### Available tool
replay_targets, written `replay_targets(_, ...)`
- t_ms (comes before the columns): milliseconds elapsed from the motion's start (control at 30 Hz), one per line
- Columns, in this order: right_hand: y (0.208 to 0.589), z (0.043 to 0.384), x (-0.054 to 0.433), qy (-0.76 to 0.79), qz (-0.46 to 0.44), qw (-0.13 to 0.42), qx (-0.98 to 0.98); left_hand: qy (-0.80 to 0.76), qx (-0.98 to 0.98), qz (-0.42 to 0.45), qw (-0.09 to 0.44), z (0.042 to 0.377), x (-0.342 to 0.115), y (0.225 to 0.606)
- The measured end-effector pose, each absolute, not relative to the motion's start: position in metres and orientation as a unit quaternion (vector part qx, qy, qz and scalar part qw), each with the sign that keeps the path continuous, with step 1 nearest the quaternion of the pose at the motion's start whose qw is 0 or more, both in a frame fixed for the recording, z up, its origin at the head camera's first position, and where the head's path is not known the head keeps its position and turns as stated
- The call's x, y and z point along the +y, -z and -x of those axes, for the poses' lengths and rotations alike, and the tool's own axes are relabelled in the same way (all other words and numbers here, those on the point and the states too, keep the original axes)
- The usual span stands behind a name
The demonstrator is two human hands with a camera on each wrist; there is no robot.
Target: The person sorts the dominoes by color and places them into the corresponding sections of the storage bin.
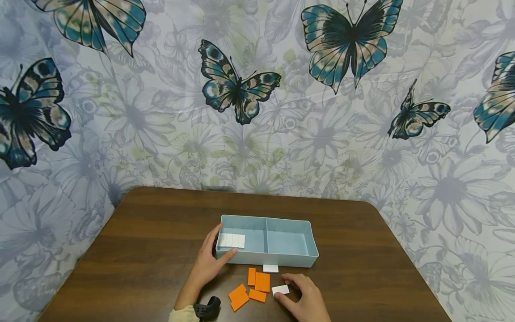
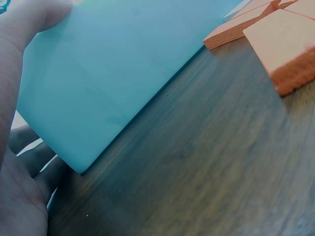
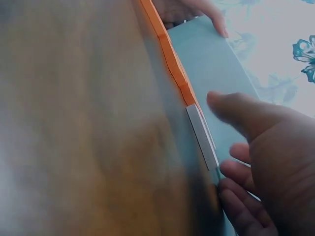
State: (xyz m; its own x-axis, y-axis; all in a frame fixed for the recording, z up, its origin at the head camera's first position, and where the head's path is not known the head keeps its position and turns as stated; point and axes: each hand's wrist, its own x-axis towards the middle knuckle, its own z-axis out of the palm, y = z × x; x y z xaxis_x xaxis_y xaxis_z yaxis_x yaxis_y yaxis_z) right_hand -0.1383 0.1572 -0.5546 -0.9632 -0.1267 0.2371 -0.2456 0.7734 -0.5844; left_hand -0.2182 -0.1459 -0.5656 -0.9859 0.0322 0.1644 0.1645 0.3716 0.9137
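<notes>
A light blue box (image 1: 277, 259) with two compartments stands on the table. My left hand (image 1: 209, 264) holds its left end, thumb on the front wall and fingers around the side. In the left wrist view the box's front wall (image 2: 113, 88) fills the upper left. My right hand (image 1: 303, 295) is beside a loose white tile (image 1: 280, 290), thumb and fingers spread around it. The right wrist view shows the thumb apart from the white tile (image 3: 202, 137), with fingertips close to its end. Several white tiles (image 1: 232, 240) lie in a row in the left compartment.
Several orange tiles (image 1: 262, 282) lie in front of the box, between the hands. Another white tile (image 1: 271, 268) lies against the box's front wall. The brown wooden table (image 1: 161, 223) meets a butterfly-patterned cloth (image 1: 249, 147) at the back. A black band (image 1: 207, 308) circles the left wrist.
</notes>
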Motion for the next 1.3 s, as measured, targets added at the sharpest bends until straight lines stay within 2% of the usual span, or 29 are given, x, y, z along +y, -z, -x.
replay_targets(200,0.563,0.129,0.158,-0.321,-0.084,0.149,-0.932,0.557,-0.827,0.058,0.052,0.219,-0.146,0.565)
replay_targets(333,0.568,0.126,0.157,-0.303,-0.105,0.164,-0.933,0.555,-0.828,0.058,0.051,0.218,-0.146,0.565)
replay_targets(500,0.567,0.127,0.152,-0.273,-0.128,0.168,-0.939,0.555,-0.828,0.059,0.051,0.218,-0.147,0.565)
replay_targets(733,0.564,0.13,0.143,-0.268,-0.115,0.149,-0.945,0.553,-0.829,0.061,0.054,0.218,-0.147,0.566)
replay_targets(1067,0.57,0.129,0.143,-0.268,-0.147,0.164,-0.938,0.554,-0.829,0.056,0.046,0.214,-0.148,0.567)
replay_targets(1300,0.563,0.132,0.144,-0.282,-0.134,0.173,-0.934,0.557,-0.828,0.055,0.045,0.218,-0.147,0.564)
